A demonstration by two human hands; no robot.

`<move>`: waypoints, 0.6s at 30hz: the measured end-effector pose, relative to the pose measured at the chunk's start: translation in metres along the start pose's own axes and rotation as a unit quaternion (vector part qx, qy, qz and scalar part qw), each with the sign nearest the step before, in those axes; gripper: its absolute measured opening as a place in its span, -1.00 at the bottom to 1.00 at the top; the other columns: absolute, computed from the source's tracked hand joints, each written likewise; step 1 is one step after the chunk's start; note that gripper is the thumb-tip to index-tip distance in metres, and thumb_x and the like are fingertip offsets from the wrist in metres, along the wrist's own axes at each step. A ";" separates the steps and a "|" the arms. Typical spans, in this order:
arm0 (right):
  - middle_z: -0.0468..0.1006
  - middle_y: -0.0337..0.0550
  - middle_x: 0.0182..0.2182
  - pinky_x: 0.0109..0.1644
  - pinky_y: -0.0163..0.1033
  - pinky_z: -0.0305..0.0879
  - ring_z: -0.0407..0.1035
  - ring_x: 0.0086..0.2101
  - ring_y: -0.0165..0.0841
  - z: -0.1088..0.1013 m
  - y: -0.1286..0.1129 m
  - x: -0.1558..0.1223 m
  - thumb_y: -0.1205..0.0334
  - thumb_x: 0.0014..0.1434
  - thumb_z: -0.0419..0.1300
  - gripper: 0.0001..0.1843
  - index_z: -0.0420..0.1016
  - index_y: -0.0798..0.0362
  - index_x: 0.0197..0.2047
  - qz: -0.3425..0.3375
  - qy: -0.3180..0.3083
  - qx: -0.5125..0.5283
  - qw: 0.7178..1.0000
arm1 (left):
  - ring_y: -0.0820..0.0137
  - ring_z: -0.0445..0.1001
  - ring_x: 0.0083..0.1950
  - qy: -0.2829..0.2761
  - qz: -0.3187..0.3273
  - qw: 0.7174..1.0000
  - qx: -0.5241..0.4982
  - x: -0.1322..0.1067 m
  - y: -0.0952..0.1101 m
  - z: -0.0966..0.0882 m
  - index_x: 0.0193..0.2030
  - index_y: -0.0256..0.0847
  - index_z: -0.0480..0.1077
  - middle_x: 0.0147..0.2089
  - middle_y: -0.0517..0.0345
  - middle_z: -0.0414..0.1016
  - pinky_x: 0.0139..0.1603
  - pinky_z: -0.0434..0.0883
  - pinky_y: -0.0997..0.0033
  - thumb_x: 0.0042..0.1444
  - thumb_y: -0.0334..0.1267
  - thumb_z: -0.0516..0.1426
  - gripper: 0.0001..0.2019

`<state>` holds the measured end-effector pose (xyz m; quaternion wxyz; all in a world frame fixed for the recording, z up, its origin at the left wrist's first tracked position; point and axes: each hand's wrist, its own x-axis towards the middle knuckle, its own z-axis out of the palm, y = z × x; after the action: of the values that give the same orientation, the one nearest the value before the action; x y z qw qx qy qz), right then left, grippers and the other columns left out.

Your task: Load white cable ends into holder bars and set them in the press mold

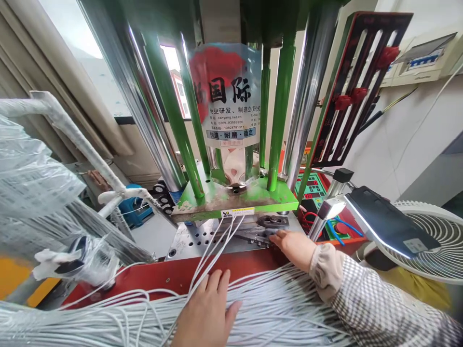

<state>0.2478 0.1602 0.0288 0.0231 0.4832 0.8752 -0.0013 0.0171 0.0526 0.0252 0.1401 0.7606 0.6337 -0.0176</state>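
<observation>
My left hand [206, 313] lies flat over a bundle of white cables [275, 303], its fingers stretched out and slightly apart. Several white cable ends [221, 245] run up past its fingertips to a metal mould [249, 231] on the press bed. At the right end of that mould, my right hand [294, 249] has its fingers bent over the metal edge. The fingertips' undersides are hidden. Above the mould sits the green press plate [235, 205], which hides the mould's back.
Chrome columns [314, 86] and green rods [280, 115] stand around the press. At right are a control panel [311, 185], a lamp [390, 219] and a white fan [434, 236]. A white-wrapped rack [83, 140] with bagged cables [32, 178] stands at left.
</observation>
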 end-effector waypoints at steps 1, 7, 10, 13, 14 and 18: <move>0.53 0.09 -0.22 -0.22 -0.15 0.28 0.43 -0.21 -0.13 -0.002 -0.004 0.001 0.49 0.22 0.00 -0.67 0.49 0.16 -0.04 -0.009 0.008 0.005 1.000 | -0.02 0.33 0.18 0.003 -0.002 1.000 -0.001 0.001 -0.006 -0.002 0.18 -0.36 0.31 0.15 -0.27 0.38 0.17 0.24 -0.04 0.21 -0.06 -0.06 -0.49; 0.54 -0.05 -0.08 0.00 -0.20 0.24 0.39 -0.12 -0.24 -0.019 -0.051 -0.022 -0.09 0.14 0.22 -0.28 0.19 0.10 0.25 -0.134 0.023 0.132 0.982 | 0.31 0.43 -0.24 -0.038 0.092 0.982 -0.160 0.022 -0.015 -0.034 -0.41 -0.18 0.39 -0.34 0.17 0.48 -0.21 0.30 0.38 0.12 -0.05 0.08 -0.75; 0.60 -0.09 -0.26 -0.11 -0.14 0.26 0.46 -0.26 -0.23 -0.025 -0.033 -0.047 0.20 0.16 0.21 -0.60 0.39 0.09 0.07 -0.060 0.000 0.096 0.994 | 0.40 0.41 -0.25 -0.032 0.139 0.958 -0.251 0.025 -0.014 -0.045 -0.31 -0.13 0.41 -0.32 0.23 0.48 -0.19 0.27 0.44 0.22 -0.09 -0.04 -0.73; 0.58 -0.07 -0.35 -0.18 -0.04 0.26 0.45 -0.29 -0.14 -0.033 0.001 -0.074 0.42 0.12 0.12 -0.76 0.52 0.03 -0.17 0.060 0.009 -0.051 0.997 | 0.37 0.42 -0.19 -0.020 0.132 0.953 -0.273 0.028 -0.011 -0.036 -0.19 -0.13 0.45 -0.26 0.19 0.51 -0.11 0.26 0.41 0.20 -0.20 -0.04 -0.75; 0.58 -0.04 -0.31 -0.15 0.02 0.26 0.44 -0.25 -0.09 -0.035 0.006 -0.082 0.41 0.06 0.17 -0.72 0.52 0.02 -0.14 0.062 0.021 -0.066 0.996 | 0.35 0.42 -0.19 -0.017 0.118 0.951 -0.284 0.031 -0.011 -0.031 -0.24 -0.16 0.47 -0.26 0.16 0.51 -0.12 0.26 0.40 0.15 -0.21 0.01 -0.78; 0.50 -0.03 -0.10 0.04 0.04 0.23 0.36 -0.09 -0.13 -0.035 -0.021 -0.102 0.26 0.10 0.22 -0.57 0.40 -0.08 0.08 -0.044 0.087 0.151 0.984 | 0.35 0.41 -0.24 -0.076 0.077 0.909 -0.404 0.042 -0.015 -0.016 -0.33 -0.25 0.51 -0.29 0.13 0.51 -0.18 0.29 0.41 0.03 -0.08 0.16 -0.75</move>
<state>0.2832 0.0634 0.0676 -0.1267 0.4401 0.8842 -0.0921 0.0079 0.0990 0.0290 0.4839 0.6818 0.5138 0.1926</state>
